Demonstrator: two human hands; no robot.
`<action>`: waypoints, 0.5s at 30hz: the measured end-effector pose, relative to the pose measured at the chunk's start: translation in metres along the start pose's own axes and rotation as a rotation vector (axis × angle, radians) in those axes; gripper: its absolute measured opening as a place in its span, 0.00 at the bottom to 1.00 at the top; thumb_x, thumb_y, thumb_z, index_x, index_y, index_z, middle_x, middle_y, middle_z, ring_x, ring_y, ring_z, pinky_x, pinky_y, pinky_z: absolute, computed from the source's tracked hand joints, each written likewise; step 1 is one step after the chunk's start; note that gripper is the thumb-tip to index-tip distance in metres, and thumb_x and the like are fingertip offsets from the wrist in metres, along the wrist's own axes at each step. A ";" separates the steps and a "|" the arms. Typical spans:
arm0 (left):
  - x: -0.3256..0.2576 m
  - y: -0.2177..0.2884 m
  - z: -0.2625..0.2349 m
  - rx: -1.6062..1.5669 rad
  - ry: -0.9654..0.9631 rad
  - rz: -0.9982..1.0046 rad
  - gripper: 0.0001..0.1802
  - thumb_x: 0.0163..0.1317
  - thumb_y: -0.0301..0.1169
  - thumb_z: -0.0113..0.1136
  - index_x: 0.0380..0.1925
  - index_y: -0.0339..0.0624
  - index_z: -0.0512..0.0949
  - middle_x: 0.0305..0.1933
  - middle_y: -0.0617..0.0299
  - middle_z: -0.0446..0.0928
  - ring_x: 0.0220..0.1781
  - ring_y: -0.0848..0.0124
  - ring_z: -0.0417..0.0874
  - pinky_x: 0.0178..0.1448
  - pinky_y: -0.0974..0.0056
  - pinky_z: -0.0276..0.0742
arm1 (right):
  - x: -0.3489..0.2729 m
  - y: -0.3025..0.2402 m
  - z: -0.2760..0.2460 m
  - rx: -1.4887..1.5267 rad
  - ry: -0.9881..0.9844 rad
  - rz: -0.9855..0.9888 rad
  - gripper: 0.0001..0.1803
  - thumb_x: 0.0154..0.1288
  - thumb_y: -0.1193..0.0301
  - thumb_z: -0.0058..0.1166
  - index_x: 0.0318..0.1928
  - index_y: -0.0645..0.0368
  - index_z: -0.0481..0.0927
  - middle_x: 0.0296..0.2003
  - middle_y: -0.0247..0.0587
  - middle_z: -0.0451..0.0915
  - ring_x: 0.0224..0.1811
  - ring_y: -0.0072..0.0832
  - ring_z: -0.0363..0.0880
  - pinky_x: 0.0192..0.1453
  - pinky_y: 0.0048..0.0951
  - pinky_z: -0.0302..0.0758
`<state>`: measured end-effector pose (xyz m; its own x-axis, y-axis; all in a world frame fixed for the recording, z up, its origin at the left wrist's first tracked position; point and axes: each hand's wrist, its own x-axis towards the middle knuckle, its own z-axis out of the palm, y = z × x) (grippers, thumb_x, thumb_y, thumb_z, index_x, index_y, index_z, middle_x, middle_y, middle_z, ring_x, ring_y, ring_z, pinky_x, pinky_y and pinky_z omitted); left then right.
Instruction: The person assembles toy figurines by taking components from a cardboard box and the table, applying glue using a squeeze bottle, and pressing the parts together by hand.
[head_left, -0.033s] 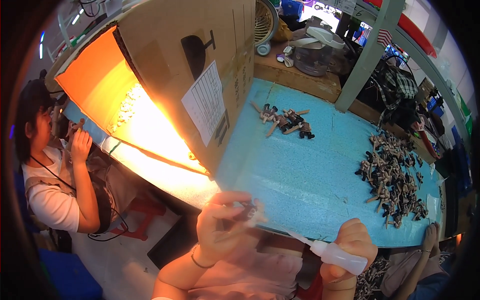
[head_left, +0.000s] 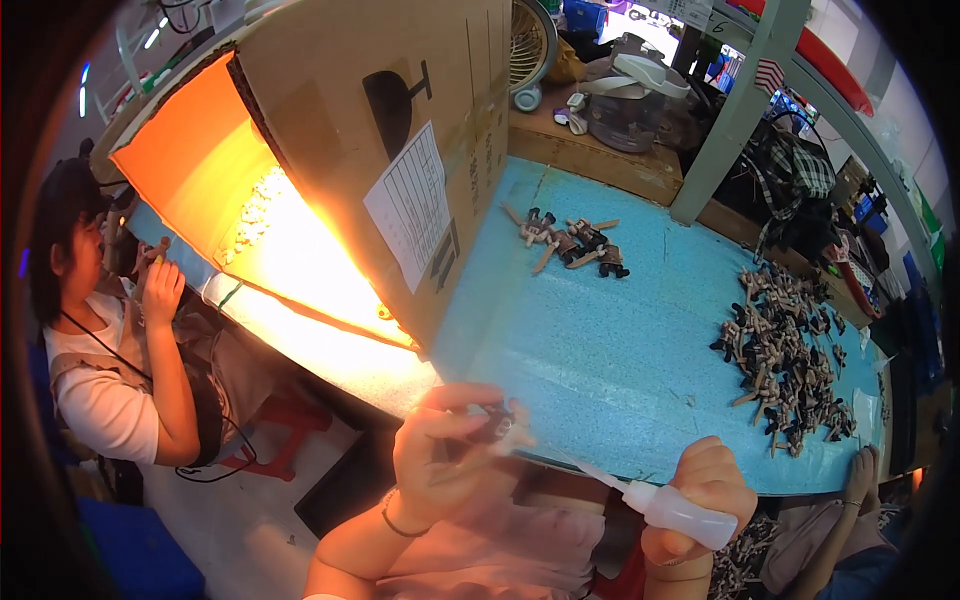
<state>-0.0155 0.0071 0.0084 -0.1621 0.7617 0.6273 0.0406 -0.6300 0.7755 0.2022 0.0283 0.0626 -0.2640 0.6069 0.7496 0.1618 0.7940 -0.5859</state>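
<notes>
**Squeeze bottle shifts a hair; figurine and nozzle stay apart**

At the left of the frame a co-worker (head_left: 110, 390) sits beside an open cardboard box (head_left: 340, 110) with a bright orange glow inside. At lower centre, the left hand (head_left: 432, 460) is raised, palm turned inward, fingers pinching a small figurine (head_left: 497, 426); it is blurred there, so its exact orientation is hard to tell. A few similar figurines (head_left: 570, 243) lie at upper centre on the blue tabletop (head_left: 620, 350).

The only change is slight: the white squeeze bottle (head_left: 692, 518), at lower right of centre, has drifted a touch rightward, which leaves the work at the same point. The right hand (head_left: 705, 487) wraps it in a closed fist, knuckles up, its thin nozzle slanting up-left toward the figurine without touching. A figurine pile (head_left: 785, 360) fills the right side.
</notes>
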 end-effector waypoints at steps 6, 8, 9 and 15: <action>0.001 -0.001 -0.001 -0.063 -0.005 0.012 0.18 0.52 0.13 0.58 0.39 0.39 0.64 0.51 0.43 0.68 0.40 0.62 0.79 0.40 0.64 0.80 | 0.008 -0.005 0.007 0.076 0.075 -0.005 0.23 0.49 0.53 0.65 0.38 0.55 0.74 0.23 0.28 0.73 0.23 0.25 0.68 0.27 0.27 0.65; 0.001 -0.003 -0.002 -0.029 -0.012 0.027 0.17 0.52 0.14 0.58 0.38 0.39 0.64 0.51 0.44 0.68 0.39 0.62 0.79 0.40 0.64 0.80 | 0.004 -0.003 0.004 0.030 0.043 -0.009 0.26 0.51 0.47 0.59 0.35 0.54 0.68 0.23 0.29 0.68 0.22 0.24 0.64 0.28 0.27 0.61; 0.001 -0.004 -0.003 -0.029 -0.011 0.028 0.17 0.52 0.14 0.58 0.38 0.39 0.64 0.51 0.44 0.68 0.39 0.62 0.79 0.40 0.64 0.80 | 0.002 -0.002 0.003 -0.018 0.011 -0.014 0.30 0.53 0.41 0.53 0.33 0.54 0.62 0.22 0.30 0.62 0.22 0.23 0.60 0.28 0.26 0.58; 0.000 -0.004 -0.005 0.043 -0.027 0.051 0.17 0.51 0.13 0.58 0.38 0.38 0.64 0.51 0.44 0.67 0.41 0.61 0.79 0.41 0.63 0.81 | -0.006 0.003 0.014 -0.049 0.202 0.007 0.29 0.54 0.42 0.54 0.33 0.55 0.63 0.23 0.30 0.62 0.23 0.23 0.60 0.29 0.27 0.58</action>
<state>-0.0206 0.0086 0.0047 -0.1320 0.7328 0.6676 0.0906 -0.6617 0.7443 0.1906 0.0259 0.0519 -0.0677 0.6031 0.7948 0.2102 0.7874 -0.5795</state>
